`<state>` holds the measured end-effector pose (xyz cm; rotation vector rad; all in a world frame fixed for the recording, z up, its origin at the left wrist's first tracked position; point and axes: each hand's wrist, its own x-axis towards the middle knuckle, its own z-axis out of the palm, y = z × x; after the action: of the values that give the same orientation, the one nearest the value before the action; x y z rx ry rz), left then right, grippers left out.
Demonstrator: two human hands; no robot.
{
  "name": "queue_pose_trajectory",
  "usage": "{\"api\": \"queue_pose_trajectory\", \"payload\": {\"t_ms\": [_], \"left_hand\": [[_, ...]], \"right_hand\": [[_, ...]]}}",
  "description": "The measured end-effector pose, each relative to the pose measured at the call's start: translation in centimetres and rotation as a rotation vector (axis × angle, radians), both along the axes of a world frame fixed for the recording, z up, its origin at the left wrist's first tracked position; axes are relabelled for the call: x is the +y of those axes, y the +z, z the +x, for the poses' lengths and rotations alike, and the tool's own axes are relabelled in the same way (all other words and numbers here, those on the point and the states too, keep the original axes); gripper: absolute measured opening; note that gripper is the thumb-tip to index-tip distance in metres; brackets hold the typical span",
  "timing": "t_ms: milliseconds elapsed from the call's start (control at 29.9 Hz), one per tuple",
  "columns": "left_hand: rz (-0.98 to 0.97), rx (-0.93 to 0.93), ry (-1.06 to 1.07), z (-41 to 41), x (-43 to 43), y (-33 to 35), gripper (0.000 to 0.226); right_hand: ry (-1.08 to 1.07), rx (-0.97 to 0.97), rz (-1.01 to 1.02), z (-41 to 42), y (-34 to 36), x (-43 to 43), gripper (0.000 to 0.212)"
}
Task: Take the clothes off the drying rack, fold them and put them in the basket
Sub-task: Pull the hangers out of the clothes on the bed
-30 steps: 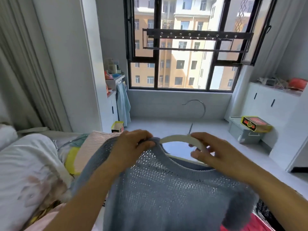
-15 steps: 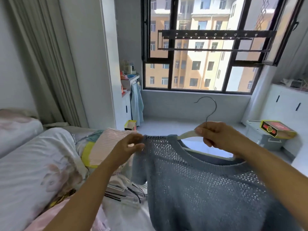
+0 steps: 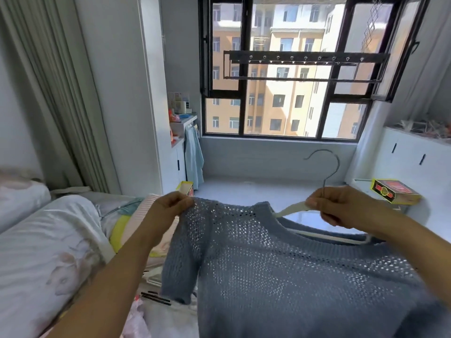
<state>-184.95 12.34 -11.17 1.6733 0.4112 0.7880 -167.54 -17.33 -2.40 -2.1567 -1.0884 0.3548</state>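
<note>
Left hand (image 3: 168,208) pinches sweater (image 3: 280,272); right hand (image 3: 341,206) grips hanger (image 3: 292,209).

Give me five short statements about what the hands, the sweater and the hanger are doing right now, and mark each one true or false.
1. The left hand pinches the shoulder of the blue knit sweater. True.
2. The right hand holds the hanger at the base of its hook. True.
3. The hanger is hooked on the drying rack at the window. False: it is held in the hand, well below the rack.
4. The sweater is already folded. False: it hangs open, one hanger arm inside the neck.
5. Clothes hang on the drying rack. False: none can be seen on its bars.
</note>
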Motion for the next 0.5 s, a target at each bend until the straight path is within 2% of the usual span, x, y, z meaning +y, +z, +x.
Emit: {"api": "queue_pose_trajectory", "payload": {"t_ms": [67,167,267,401,501], "left_hand": [[-0.028,-0.06,0.025,0.4,-0.7,0.2,0.019],[0.126,-0.101,0.12,1.3,-1.8,1.4,0.021],[0.223,-0.112,0.167,1.8,-2.3,2.8,0.023],[0.068,-0.224,0.232,2.2,-2.5,3.8,0.023],[-0.092,-0.286,0.324,1.8,-1.3,4.1,0.023]], "right_hand": [[0.046,-0.102,-0.139,-0.2,-0.6,0.4,0.019],[0.085,-0.198,-0.312,-0.7,-1.5,1.2,0.019],[0.072,-0.227,-0.32,-0.8,-1.7,1.9,0.02],[0.127,-0.199,-0.362,-1.2,-2.3,2.7,0.024],[0.16,-0.276,-0.372,-1.4,-2.8,2.8,0.03]]}}
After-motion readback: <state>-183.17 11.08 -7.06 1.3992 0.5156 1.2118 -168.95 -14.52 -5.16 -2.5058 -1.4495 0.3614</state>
